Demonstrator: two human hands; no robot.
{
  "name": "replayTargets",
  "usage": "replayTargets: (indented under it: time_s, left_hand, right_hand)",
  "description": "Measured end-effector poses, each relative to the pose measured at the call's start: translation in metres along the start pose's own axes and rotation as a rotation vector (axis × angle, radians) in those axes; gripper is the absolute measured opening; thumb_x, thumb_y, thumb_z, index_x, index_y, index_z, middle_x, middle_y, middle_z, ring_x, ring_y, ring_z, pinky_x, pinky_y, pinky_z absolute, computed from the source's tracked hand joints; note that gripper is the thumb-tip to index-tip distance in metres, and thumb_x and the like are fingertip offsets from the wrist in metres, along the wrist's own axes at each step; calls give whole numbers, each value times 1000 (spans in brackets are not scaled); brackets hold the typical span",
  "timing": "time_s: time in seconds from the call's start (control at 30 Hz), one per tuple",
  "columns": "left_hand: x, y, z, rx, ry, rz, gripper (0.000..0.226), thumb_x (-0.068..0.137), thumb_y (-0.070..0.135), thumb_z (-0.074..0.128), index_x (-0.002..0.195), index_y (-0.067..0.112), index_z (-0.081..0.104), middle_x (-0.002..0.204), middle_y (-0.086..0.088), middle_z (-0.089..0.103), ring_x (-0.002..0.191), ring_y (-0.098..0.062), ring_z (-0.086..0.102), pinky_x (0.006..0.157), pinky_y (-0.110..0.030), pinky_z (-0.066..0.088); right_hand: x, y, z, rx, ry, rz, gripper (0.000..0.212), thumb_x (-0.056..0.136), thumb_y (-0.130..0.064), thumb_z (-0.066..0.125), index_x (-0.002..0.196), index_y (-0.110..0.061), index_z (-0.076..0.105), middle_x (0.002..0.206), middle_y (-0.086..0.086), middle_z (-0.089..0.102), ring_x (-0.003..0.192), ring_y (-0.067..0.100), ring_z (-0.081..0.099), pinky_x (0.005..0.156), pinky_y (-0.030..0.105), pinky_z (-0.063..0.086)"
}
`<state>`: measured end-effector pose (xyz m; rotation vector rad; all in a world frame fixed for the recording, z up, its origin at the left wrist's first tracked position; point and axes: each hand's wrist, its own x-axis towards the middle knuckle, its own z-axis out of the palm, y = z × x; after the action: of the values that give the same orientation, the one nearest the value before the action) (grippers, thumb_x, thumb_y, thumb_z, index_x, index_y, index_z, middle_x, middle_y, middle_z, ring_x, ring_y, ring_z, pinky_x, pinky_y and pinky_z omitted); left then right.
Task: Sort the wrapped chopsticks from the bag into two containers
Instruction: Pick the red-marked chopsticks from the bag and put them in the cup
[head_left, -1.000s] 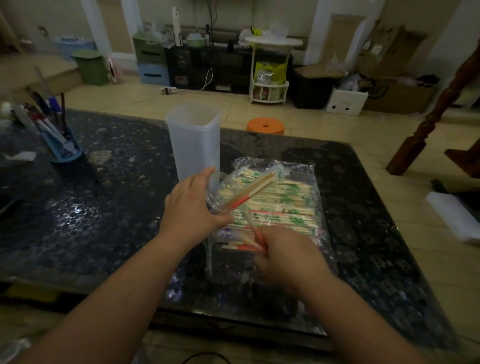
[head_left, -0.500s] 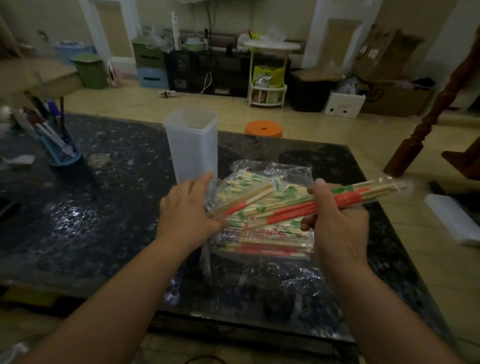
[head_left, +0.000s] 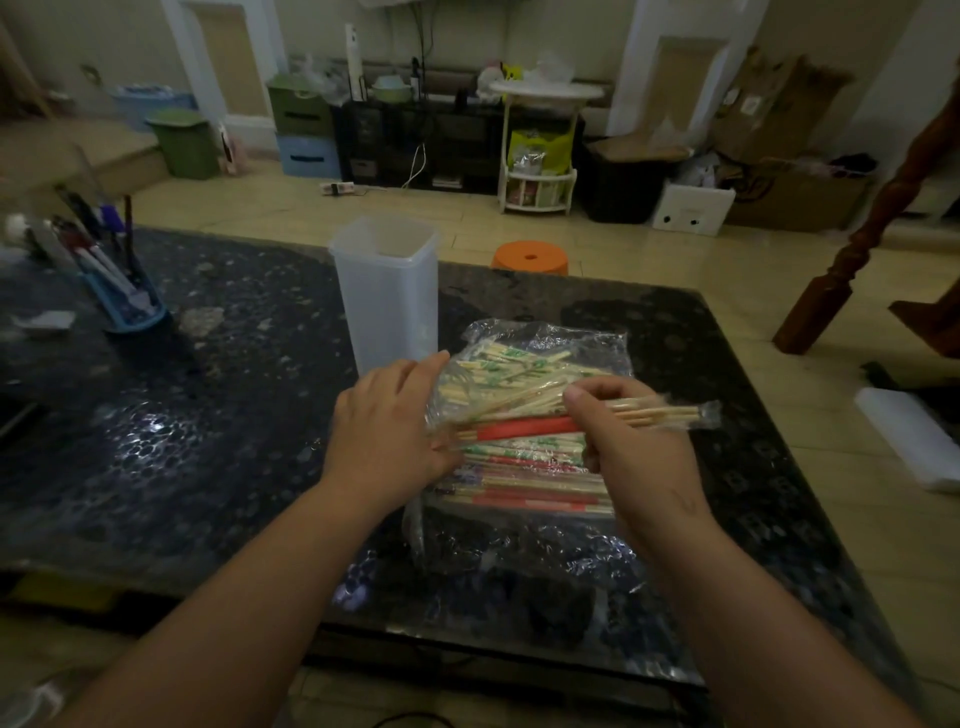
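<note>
- Your right hand (head_left: 623, 436) pinches a few clear-wrapped red-banded wooden chopsticks (head_left: 670, 414) above the crinkled clear plastic bag (head_left: 545, 336).
- Your left hand (head_left: 384, 421) sits at the bag's nine o'clock edge; its grip is unclear in the dim light.
- Steady the bag and lift the bundle level toward the tall translucent square tub (head_left: 384, 301) at eleven o'clock.

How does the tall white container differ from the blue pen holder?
The container is tall and translucent white, with nothing showing inside; the pen holder is low, blue and crammed with pens. The container stands right beside the bag; the pen holder sits far off to the left. Both are open-topped and stand on the dark table.
</note>
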<state>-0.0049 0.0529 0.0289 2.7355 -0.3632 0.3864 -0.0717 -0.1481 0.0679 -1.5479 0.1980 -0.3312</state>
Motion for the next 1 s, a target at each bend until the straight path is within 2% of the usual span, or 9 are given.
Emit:
replayTargets:
  time_s: [0.1, 0.27, 0.4, 0.53, 0.6, 0.67, 0.77, 0.87, 1.0]
  left_hand:
    - [0, 0, 0, -5, -4, 0, 98, 71, 52, 80, 152, 34, 28, 142, 4, 44, 129, -22, 39, 105, -42, 32]
    - [0, 1, 0, -7, -13, -2, 101, 68, 54, 82, 152, 36, 27, 143, 5, 44, 130, -21, 39, 107, -44, 32]
    - [1, 2, -1, -6, -25, -15, 101, 69, 52, 81, 152, 37, 26, 144, 5, 43, 132, -21, 37, 107, -43, 31]
    - [0, 3, -2, -25, -27, -27, 102, 68, 52, 82, 152, 36, 27, 144, 3, 43, 132, -23, 38, 108, -44, 31]
    - [0, 4, -2, -23, -31, -25, 102, 68, 54, 81, 153, 36, 27, 143, 3, 43, 132, -23, 38, 107, -43, 31]
    - [0, 4, -2, -17, -35, -22, 101, 69, 55, 80, 153, 36, 27, 142, 3, 44, 131, -23, 38, 107, -43, 31]
    - [0, 4, -2, -17, -33, -22, 102, 69, 55, 81, 152, 36, 26, 143, 4, 43, 132, -22, 37, 107, -43, 30]
    - [0, 4, -2, -23, -34, -20, 102, 69, 54, 81, 153, 36, 26, 143, 5, 43, 132, -21, 37, 107, -42, 30]
    - [0, 4, -3, -19, -41, -25, 103, 68, 56, 81, 153, 36, 26, 144, 4, 43, 132, -22, 38, 107, -43, 30]
  right_hand:
    - [3, 3, -3, 44, 65, -6, 12, 87, -13, 72, 82, -16, 61, 72, 1, 59, 56, 11, 50, 48, 24, 41]
    - [4, 3, -3, 183, 38, 73, 7, 94, -11, 62, 88, -13, 60, 77, 7, 62, 68, 17, 63, 63, 29, 55]
    - [3, 8, -2, 19, 125, 28, 9, 99, -20, 52, 93, -21, 59, 74, -1, 61, 62, 11, 58, 55, 29, 48]
    - [5, 11, -4, -80, 161, -42, 10, 96, -11, 53, 94, -19, 59, 66, -1, 53, 56, 7, 49, 49, 24, 45]
    - [5, 13, -5, -129, 138, -56, 8, 92, -12, 63, 95, -18, 58, 79, 2, 59, 66, 12, 56, 57, 26, 53]
    - [5, 17, -5, -210, 138, -79, 15, 86, -22, 72, 94, -25, 59, 93, 0, 63, 81, 17, 63, 69, 38, 59]
    - [4, 17, -4, -214, 216, -124, 19, 86, -29, 71, 95, -35, 54, 97, -2, 60, 86, 18, 63, 75, 48, 57]
    - [5, 16, -4, -168, 244, -140, 14, 91, -15, 65, 93, -27, 59, 85, -1, 64, 75, 16, 65, 72, 45, 58]
    - [5, 20, -4, -228, 104, -72, 19, 91, -12, 66, 105, -23, 72, 93, -6, 71, 88, 10, 69, 83, 39, 59]
